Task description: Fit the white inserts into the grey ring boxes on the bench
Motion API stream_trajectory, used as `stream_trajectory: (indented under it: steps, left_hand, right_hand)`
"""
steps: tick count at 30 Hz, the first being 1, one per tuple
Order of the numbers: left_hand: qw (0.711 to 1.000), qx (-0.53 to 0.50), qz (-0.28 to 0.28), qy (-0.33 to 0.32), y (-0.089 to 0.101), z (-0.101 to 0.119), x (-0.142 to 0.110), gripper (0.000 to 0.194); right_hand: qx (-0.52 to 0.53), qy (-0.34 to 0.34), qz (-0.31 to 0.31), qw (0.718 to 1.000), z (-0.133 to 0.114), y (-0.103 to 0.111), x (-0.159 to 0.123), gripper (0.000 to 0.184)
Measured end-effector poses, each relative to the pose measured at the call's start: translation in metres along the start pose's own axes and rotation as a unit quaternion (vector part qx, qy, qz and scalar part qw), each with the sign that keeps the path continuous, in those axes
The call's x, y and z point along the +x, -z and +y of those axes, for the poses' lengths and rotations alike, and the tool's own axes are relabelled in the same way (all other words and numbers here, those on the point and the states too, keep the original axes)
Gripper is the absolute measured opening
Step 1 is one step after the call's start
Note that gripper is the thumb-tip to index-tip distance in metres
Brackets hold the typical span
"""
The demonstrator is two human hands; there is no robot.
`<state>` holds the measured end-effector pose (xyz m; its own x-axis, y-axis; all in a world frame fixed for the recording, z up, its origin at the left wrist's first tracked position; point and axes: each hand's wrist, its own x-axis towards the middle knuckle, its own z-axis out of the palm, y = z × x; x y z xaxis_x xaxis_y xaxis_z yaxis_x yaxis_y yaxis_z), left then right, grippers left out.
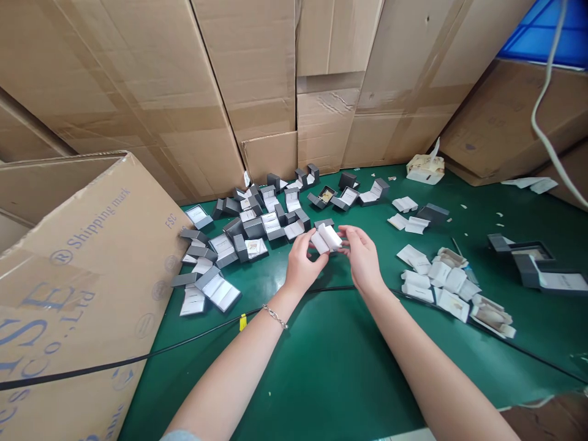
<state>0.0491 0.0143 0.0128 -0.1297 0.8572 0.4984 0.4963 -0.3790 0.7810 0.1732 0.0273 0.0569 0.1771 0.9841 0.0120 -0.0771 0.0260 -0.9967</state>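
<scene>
Just past the middle of the green table, my left hand (pixel 305 263) pinches a small white folded card insert (pixel 327 237), thumb in front and fingers behind. On the other side, the curled fingers of my right hand (pixel 365 257) meet the insert's right edge. Behind it sits a dark grey box (pixel 324 223), partly covered by the insert. Close by on the left lies a group of opened small grey boxes (pixel 254 228) with white linings. To the right, several loose white inserts (pixel 441 275) lie in a pile.
A large printed carton (pixel 92 263) stands at left, and stacked cartons (pixel 266 67) wall off the back. A black cable (pixel 202 331) crosses the table (pixel 294 380). A tissue pack (pixel 425 168) rests at the back right, with more grey boxes (pixel 528 269) near the right edge.
</scene>
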Motion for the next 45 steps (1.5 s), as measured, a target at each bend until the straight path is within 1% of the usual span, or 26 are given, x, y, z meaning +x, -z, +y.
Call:
stream_trajectory:
  steps: [1,2,4,5,6,7,8,9,12,14,16,21,25,28,30,32,33,36,38,39,41,45]
  left_hand:
    - [1.0,0.005,0.009,0.017,0.0,-0.001,0.001,0.053]
    - [0.999,0.009,0.018,0.029,0.0,-0.002,0.001,0.054]
    - [0.999,0.015,0.028,0.034,-0.001,-0.003,0.002,0.054]
    - [0.999,0.017,0.03,0.03,-0.001,-0.004,0.001,0.053]
    - [0.999,0.018,0.031,0.021,-0.001,-0.004,0.001,0.05]
    - [0.999,0.019,0.032,0.012,-0.001,-0.004,0.001,0.048]
    - [0.999,0.02,0.034,0.003,-0.001,-0.005,0.001,0.045]
    - [0.999,0.022,0.036,-0.005,-0.001,-0.005,0.0,0.043]
    - [0.999,0.029,0.037,-0.023,-0.001,-0.007,-0.001,0.041]
    - [0.998,0.034,0.031,-0.033,-0.001,-0.008,-0.001,0.041]
    - [0.998,0.04,0.026,-0.039,-0.002,-0.008,-0.002,0.04]
    - [0.997,0.06,0.001,-0.04,0.001,-0.004,-0.002,0.043]
    - [0.997,0.038,-0.012,-0.059,0.0,-0.001,-0.005,0.048]
    - [0.999,-0.017,-0.006,-0.051,-0.001,-0.001,-0.006,0.052]
    - [0.995,-0.097,-0.002,-0.022,0.001,-0.001,-0.003,0.049]
    - [0.979,-0.203,-0.016,0.024,0.009,-0.001,0.006,0.046]
    - [0.966,-0.251,-0.041,0.049,0.014,-0.002,0.011,0.046]
    - [0.91,-0.372,-0.118,0.142,0.03,-0.006,0.026,0.062]
    - [0.867,-0.428,-0.176,0.184,0.038,-0.01,0.03,0.072]
    - [0.849,-0.447,-0.197,0.201,0.04,-0.011,0.03,0.075]
    - [0.824,-0.464,-0.228,0.233,0.041,-0.014,0.027,0.079]
    - [0.8,-0.477,-0.252,0.264,0.037,-0.018,0.022,0.075]
  right_hand:
    - [-0.052,0.071,0.025,0.996,0.0,0.0,-0.002,0.03]
    - [-0.11,0.143,0.036,0.983,-0.001,0.001,-0.004,0.029]
    - [-0.225,0.27,0.027,0.936,0.001,0.001,-0.007,0.025]
    - [-0.273,0.314,0.012,0.909,0.002,0.0,-0.009,0.024]
    - [-0.312,0.339,-0.004,0.888,0.004,-0.001,-0.01,0.024]
    - [-0.34,0.347,-0.018,0.874,0.007,-0.002,-0.011,0.026]
    - [-0.358,0.344,-0.029,0.867,0.009,-0.003,-0.011,0.03]
    - [-0.367,0.333,-0.036,0.868,0.011,-0.004,-0.011,0.035]
    - [-0.36,0.277,-0.043,0.89,0.014,-0.006,-0.01,0.046]
    - [-0.348,0.246,-0.046,0.903,0.014,-0.007,-0.009,0.049]
    - [-0.344,0.235,-0.054,0.908,0.012,-0.006,-0.009,0.05]
    - [-0.344,0.24,-0.073,0.905,0.011,-0.004,-0.008,0.047]
    - [-0.336,0.258,-0.066,0.903,0.011,-0.002,-0.007,0.041]
    - [-0.331,0.27,-0.045,0.903,0.009,-0.001,-0.007,0.039]
    - [-0.329,0.286,-0.035,0.899,0.007,-0.001,-0.007,0.038]
    - [-0.329,0.314,-0.042,0.89,0.006,-0.001,-0.008,0.037]
    - [-0.33,0.331,-0.051,0.883,0.006,-0.001,-0.009,0.037]
    - [-0.335,0.372,-0.089,0.861,0.006,-0.003,-0.012,0.039]
    - [-0.339,0.383,-0.108,0.852,0.007,-0.004,-0.014,0.04]
    - [-0.34,0.383,-0.114,0.851,0.007,-0.004,-0.014,0.041]
    - [-0.341,0.375,-0.125,0.853,0.008,-0.005,-0.015,0.041]
    - [-0.34,0.355,-0.148,0.858,0.009,-0.005,-0.015,0.042]
